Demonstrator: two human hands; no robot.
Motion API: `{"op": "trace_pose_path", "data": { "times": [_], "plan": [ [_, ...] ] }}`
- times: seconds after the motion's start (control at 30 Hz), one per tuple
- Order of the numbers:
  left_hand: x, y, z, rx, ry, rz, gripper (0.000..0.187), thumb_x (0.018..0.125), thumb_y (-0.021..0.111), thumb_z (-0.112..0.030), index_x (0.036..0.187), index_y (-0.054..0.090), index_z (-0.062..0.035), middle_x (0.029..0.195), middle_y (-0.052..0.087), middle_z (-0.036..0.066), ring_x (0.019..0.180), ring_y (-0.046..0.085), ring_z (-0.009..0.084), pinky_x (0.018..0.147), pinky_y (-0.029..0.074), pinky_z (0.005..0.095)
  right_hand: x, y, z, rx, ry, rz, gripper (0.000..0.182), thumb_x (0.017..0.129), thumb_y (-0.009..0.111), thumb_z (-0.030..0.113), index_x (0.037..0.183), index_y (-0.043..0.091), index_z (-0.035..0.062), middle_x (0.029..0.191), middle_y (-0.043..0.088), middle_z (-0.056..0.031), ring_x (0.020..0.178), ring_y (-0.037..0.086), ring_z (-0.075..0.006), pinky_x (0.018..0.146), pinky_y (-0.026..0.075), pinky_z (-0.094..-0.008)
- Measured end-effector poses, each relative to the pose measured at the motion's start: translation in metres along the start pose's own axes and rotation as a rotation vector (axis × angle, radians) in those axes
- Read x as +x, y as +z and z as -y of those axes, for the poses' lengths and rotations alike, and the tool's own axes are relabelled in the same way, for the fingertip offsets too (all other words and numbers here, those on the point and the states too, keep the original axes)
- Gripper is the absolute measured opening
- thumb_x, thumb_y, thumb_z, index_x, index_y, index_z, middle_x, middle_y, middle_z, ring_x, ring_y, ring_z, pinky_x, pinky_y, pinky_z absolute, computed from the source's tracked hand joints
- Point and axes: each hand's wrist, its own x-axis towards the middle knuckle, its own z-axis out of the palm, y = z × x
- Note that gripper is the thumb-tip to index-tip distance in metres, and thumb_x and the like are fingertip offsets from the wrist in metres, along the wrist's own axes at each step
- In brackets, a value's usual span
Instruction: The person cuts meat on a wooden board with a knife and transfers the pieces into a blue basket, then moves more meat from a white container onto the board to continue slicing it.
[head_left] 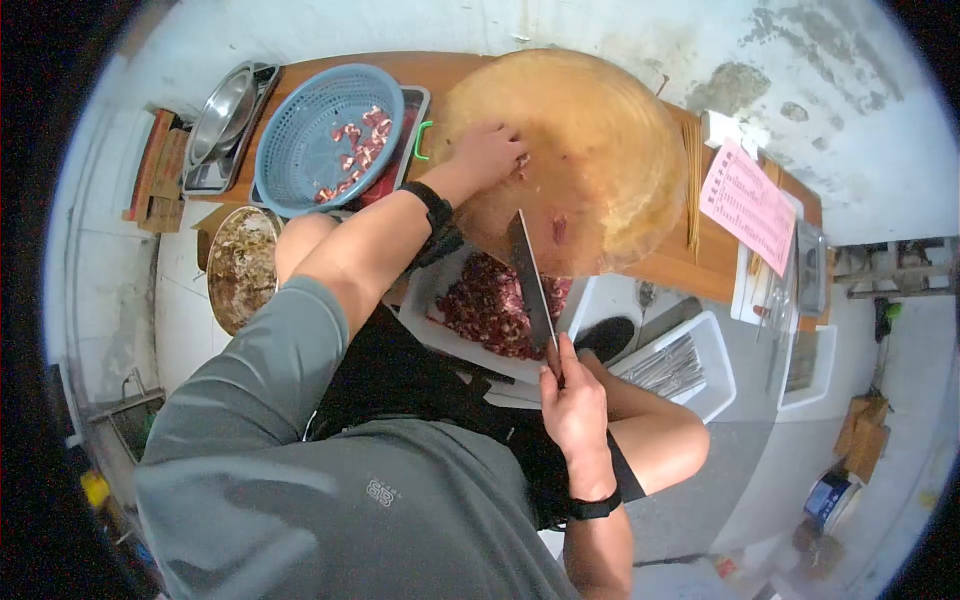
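My right hand [577,408] is wrapped round the handle of a kitchen knife [532,280], its long blade pointing up to the near edge of a round wooden chopping board [610,130]. On the board's left side rests my left hand [488,155], fingers curled in, with a small piece of meat [522,168] at the fingertips. Another dark red scrap of meat [559,229] lies on the board, right of the blade tip. Below the board, between the knees, a white tub [425,300] holds a heap of cut meat [485,308].
A blue plastic basket [290,120] with several meat pieces stands left on the wooden table [440,70]. Metal bowls [222,115] are farther left. Skewers [692,180] and a pink printed sheet [748,207] lie right. A white tray of metal sticks [670,370] sits lower right.
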Motion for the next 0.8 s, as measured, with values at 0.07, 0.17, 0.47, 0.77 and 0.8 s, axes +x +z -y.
{"op": "trace_pose_path", "data": {
  "times": [0.07,0.17,0.47,0.77,0.8],
  "plan": [
    [-0.003,-0.001,-0.002,0.019,0.051,-0.040,0.020,0.087,0.065,-0.027,0.097,0.073,-0.0118,0.101,0.066,0.013,0.099,0.063,0.0342,0.086,0.052,0.0480,0.000,0.000,-0.004,-0.009,-0.031,-0.078,0.051,0.093,0.066,0.017,0.141,0.053,0.0079,0.094,0.070,-0.0231,0.085,0.069,-0.0428,0.074,0.057,-0.0500],
    [-0.011,-0.016,-0.018,-0.071,0.106,-0.118,0.017,0.084,0.066,-0.022,0.097,0.072,-0.0120,0.100,0.066,0.012,0.100,0.063,0.0340,0.085,0.053,0.0468,0.002,-0.004,-0.007,-0.005,0.010,-0.126,0.049,0.093,0.066,0.017,0.139,0.054,0.0046,0.095,0.070,-0.0237,0.086,0.069,-0.0427,0.076,0.056,-0.0497],
    [-0.094,0.011,-0.065,-0.527,0.169,-0.049,0.024,0.086,0.062,-0.006,0.110,0.069,-0.0054,0.110,0.064,0.015,0.104,0.063,0.0360,0.089,0.053,0.0431,-0.001,0.000,-0.007,0.003,-0.011,-0.115,0.049,0.092,0.066,0.016,0.138,0.055,0.0018,0.094,0.070,-0.0247,0.085,0.069,-0.0428,0.075,0.056,-0.0505],
    [-0.117,-0.005,-0.074,-0.495,0.182,-0.230,0.025,0.083,0.068,-0.005,0.108,0.067,-0.0025,0.112,0.064,0.016,0.103,0.063,0.0359,0.090,0.053,0.0427,-0.002,0.006,-0.002,-0.023,-0.044,-0.113,0.050,0.094,0.065,0.018,0.140,0.054,0.0050,0.094,0.070,-0.0227,0.083,0.069,-0.0421,0.075,0.057,-0.0505],
    [-0.119,-0.001,-0.075,-0.466,0.182,-0.280,0.024,0.083,0.068,-0.006,0.107,0.067,-0.0028,0.112,0.064,0.015,0.104,0.063,0.0355,0.090,0.053,0.0423,-0.003,0.005,0.000,-0.047,-0.037,-0.100,0.050,0.094,0.065,0.019,0.141,0.053,0.0055,0.094,0.070,-0.0226,0.083,0.069,-0.0422,0.075,0.057,-0.0508]
  ]
}}
